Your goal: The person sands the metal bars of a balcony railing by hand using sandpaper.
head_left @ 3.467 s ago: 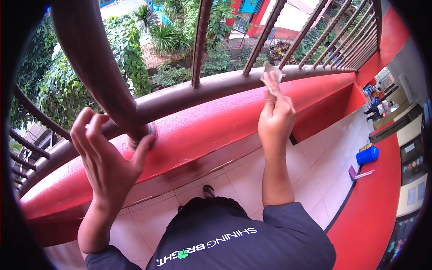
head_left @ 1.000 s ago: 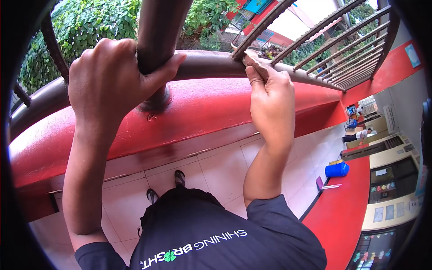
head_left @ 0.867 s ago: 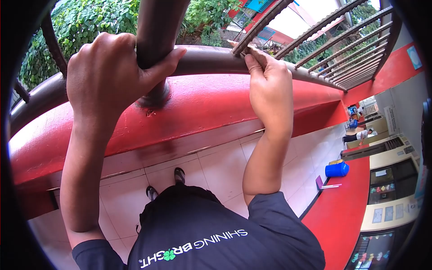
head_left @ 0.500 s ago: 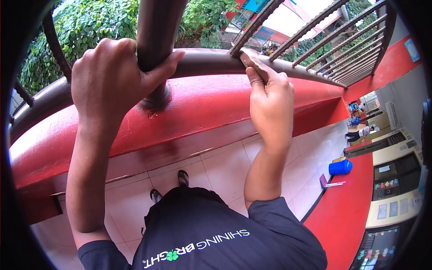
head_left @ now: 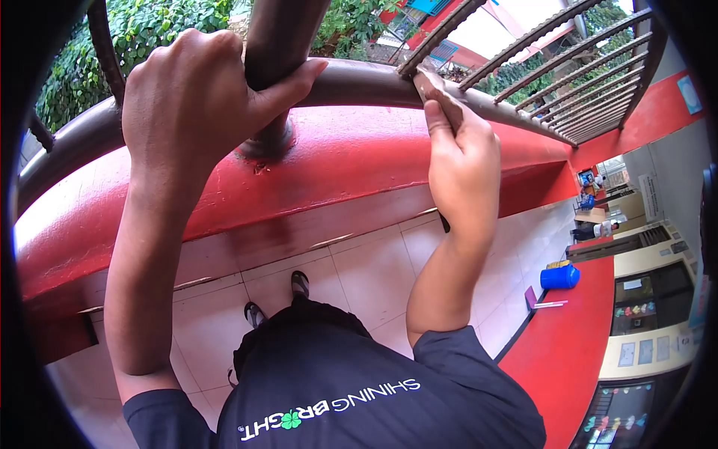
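My left hand (head_left: pixel 191 101) is wrapped around a thick brown upright railing post (head_left: pixel 280 45) just above its base on the red ledge (head_left: pixel 336 161). In my right hand (head_left: pixel 460 161) I pinch a small brown piece of sandpaper (head_left: pixel 432 84) and press it against the brown horizontal rail (head_left: pixel 359 78), right at the foot of a twisted thin bar (head_left: pixel 437 41). I look down over my dark shirt at my feet on the tiled floor.
More twisted bars (head_left: pixel 568 67) run along the rail to the right. Green plants (head_left: pixel 149 30) lie beyond the railing. A blue bucket (head_left: pixel 559 276) and a purple item sit on the pale tiles by a red wall. People stand far down the corridor (head_left: pixel 594 228).
My left hand went from hovering open near the post to gripping it. My right hand dropped from a bar to the rail and keeps sliding the sandpaper back and forth there.
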Demonstrator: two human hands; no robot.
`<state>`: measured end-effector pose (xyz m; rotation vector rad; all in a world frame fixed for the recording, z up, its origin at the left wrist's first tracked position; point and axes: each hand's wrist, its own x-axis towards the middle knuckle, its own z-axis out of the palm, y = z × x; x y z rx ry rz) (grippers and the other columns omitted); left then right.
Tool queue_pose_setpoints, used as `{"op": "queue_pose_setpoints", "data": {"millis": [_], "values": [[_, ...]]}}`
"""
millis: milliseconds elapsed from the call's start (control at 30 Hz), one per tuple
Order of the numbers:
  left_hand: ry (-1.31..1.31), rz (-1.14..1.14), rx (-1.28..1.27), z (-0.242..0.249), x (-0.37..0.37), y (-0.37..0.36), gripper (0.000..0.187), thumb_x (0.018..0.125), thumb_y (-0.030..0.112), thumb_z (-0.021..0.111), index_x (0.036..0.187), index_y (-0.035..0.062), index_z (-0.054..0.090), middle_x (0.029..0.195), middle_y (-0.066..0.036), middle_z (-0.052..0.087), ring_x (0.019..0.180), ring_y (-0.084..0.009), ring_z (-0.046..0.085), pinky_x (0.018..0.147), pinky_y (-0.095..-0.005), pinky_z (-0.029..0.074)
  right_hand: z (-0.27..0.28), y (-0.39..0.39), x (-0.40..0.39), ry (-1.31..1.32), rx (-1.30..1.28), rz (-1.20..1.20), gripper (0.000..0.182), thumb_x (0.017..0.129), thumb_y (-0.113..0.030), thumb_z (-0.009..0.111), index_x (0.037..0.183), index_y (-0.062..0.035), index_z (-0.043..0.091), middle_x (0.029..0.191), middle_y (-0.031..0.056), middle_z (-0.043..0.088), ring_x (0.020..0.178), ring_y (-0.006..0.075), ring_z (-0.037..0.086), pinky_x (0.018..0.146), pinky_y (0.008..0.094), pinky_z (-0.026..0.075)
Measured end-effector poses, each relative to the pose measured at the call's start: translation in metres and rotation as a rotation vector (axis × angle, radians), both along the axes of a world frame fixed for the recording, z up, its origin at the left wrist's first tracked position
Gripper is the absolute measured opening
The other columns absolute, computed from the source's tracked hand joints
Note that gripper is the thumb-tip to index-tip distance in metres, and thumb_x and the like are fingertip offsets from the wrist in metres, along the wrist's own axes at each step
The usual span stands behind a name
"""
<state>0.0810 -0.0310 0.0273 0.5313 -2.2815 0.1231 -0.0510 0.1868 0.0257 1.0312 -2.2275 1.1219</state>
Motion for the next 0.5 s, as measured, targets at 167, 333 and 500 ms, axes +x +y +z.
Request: {"op": "queue_pose_setpoints", "data": {"millis": [167,333,500], "values": [[-0.010,-0.004,0.010,-0.001,-0.001,0.003,0.070,0.089,0.077,0.068,0.079,0.0085,0.080,0.063,-0.014,0.066,0.060,-0.0323,0.071,0.059,-0.0447,0.057,0.017,-0.021,-0.023,-0.143,0.159,-0.093,0.030,0.107,-0.023,0.059,0.117,0.0002,0.075,0.098,0.0300,0.071,0.097,0.0507,0.067,0.081,0.0517,0.053],[0.042,0.017,-0.058,-0.004,0.000,0.002,0.074,0.089,0.079,0.067,0.077,0.0065,0.078,0.062,-0.015,0.064,0.060,-0.0320,0.071,0.060,-0.0451,0.057,0.001,-0.005,-0.011,-0.043,-0.029,0.031,0.034,0.107,-0.027,0.058,0.112,0.0016,0.076,0.101,0.0309,0.072,0.101,0.0501,0.067,0.085,0.0503,0.055],[0.016,0.032,-0.012,-0.002,0.001,0.005,0.075,0.088,0.079,0.066,0.078,0.0061,0.078,0.063,-0.015,0.065,0.061,-0.0324,0.071,0.060,-0.0454,0.057,0.009,-0.011,-0.007,-0.077,0.203,-0.127,0.029,0.107,-0.020,0.060,0.122,-0.0013,0.076,0.109,0.0258,0.074,0.107,0.0438,0.072,0.089,0.0460,0.057]]}}
